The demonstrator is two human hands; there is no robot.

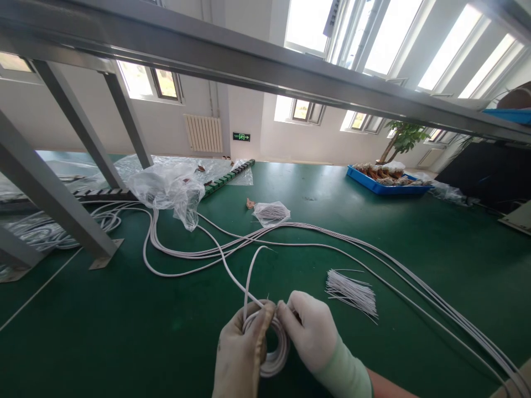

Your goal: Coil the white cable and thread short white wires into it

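Both of my hands wear white gloves and meet low in the middle of the view. My left hand (240, 354) grips a small coil of white cable (277, 354) held upright between the hands. My right hand (309, 329) pinches the top of the same coil, where a thin tie pokes up. One free end of the cable (249, 273) loops up and away over the green table (103, 326). A fan of thin white ties (352, 292) lies just right of my right hand.
Several long white cables (290, 235) run across the table from left to lower right. Crumpled clear plastic (170, 185), a small bag of ties (271, 213), a blue tray (385, 179) and grey frame legs (53, 199) stand farther off.
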